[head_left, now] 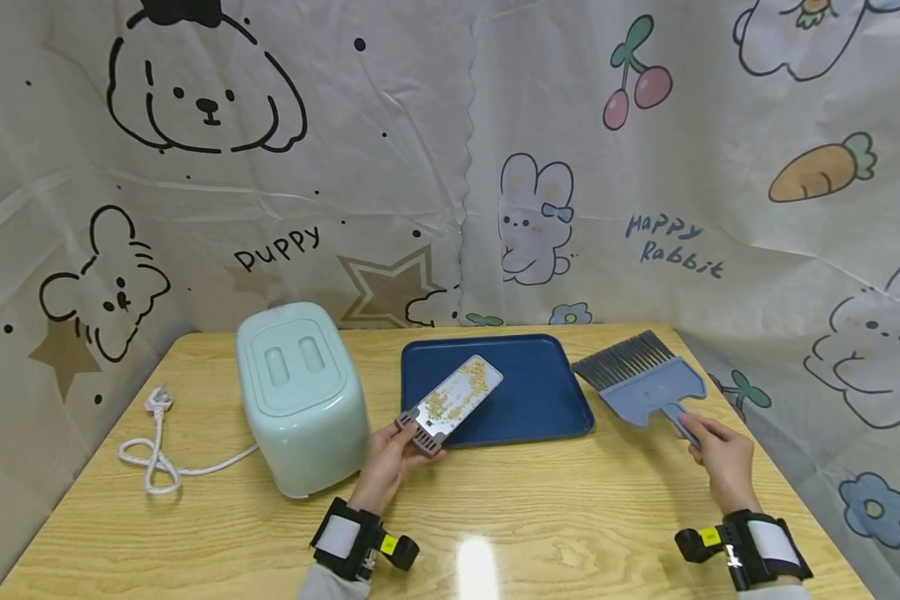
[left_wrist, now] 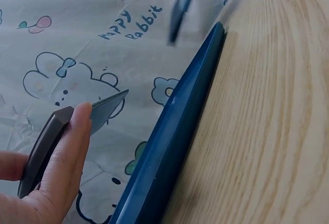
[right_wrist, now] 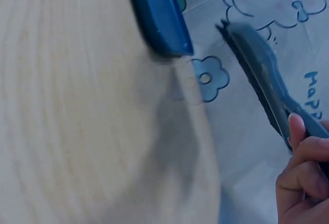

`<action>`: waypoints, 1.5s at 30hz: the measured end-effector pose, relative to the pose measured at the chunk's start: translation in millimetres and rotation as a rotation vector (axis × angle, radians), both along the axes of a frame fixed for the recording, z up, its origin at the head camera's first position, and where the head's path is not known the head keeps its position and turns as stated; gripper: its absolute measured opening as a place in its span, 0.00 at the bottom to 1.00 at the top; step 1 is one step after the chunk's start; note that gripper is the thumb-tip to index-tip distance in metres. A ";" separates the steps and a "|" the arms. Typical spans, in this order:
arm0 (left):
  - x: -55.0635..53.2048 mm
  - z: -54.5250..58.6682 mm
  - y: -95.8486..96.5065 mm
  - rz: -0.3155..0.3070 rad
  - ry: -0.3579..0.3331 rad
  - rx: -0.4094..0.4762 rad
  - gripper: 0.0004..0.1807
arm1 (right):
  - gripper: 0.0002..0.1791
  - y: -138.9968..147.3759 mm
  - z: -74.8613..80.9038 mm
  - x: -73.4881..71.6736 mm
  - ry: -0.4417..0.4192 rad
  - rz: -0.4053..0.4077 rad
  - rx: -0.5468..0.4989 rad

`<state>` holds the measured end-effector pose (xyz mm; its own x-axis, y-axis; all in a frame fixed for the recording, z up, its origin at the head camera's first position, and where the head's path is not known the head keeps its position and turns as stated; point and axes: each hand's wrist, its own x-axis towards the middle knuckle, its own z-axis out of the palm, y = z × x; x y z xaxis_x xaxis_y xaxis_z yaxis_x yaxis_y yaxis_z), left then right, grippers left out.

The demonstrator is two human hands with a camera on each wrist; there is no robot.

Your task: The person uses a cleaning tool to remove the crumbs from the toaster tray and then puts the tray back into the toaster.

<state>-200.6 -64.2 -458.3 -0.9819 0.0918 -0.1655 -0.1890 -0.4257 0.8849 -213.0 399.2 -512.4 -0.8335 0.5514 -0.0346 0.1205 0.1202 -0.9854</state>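
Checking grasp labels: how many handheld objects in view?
2: the silver panel with yellowish bits, gripped by the left hand, and the blue brush, held by its handle in the right hand.

Bright glare on the tabletop [head_left: 525, 508], shadow and blur in right wrist view.

Head view, clock from frame centre: wood-grain table [head_left: 570, 517] at 6 with a glare spot [head_left: 476, 567], boxy mint-green appliance [head_left: 311, 417] standing at 8 with two oblong shapes on top, white cord [head_left: 210, 470] looped farther out at 8, plug [head_left: 159, 400] at its end between 8 and 9. Creased pale backdrop [head_left: 412, 167] behind, printed: dog drawing [head_left: 207, 129] at 10, brown star [head_left: 390, 287] at 9, bow-wearing rabbit [head_left: 532, 237] at 2, carrot [head_left: 817, 173] between 2 and 3, "Happy Rabbit" lettering [head_left: 681, 257] at 3, blue flower [head_left: 874, 508] at 4.
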 end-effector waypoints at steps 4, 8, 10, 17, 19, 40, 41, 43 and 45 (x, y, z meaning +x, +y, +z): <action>-0.7 2.8 -3.5 -0.002 -0.008 -0.004 0.22 | 0.24 5.6 -0.7 -16.1 0.091 0.039 0.042; -0.5 2.5 -6.0 -0.002 -0.006 -0.015 0.21 | 0.22 1.3 11.8 -22.0 0.175 0.127 0.078; -0.4 1.6 -6.9 -0.002 -0.008 -0.016 0.21 | 0.21 -9.5 29.4 -17.6 0.197 0.174 0.064; 0.8 2.1 -8.6 -0.016 0.008 -0.048 0.20 | 0.08 -83.3 123.3 28.4 0.299 0.274 -0.051; 0.7 1.9 -8.8 -0.016 0.009 -0.057 0.20 | 0.07 -92.6 132.4 31.7 0.317 0.277 -0.092; -6.1 0.2 -6.9 -0.085 0.073 -0.055 0.22 | 0.27 -61.4 8.9 -112.7 0.500 0.283 -0.364; -7.1 2.1 -6.5 -0.085 0.065 -0.041 0.22 | 0.27 -66.5 9.4 -117.1 0.483 0.301 -0.363; -9.4 5.8 -6.1 -0.085 0.054 -0.039 0.21 | 0.28 -77.4 13.3 -124.1 0.441 0.346 -0.359; -12.3 8.7 -5.8 -0.080 0.041 -0.041 0.21 | 0.27 -103.2 41.7 -110.6 0.395 0.387 -0.374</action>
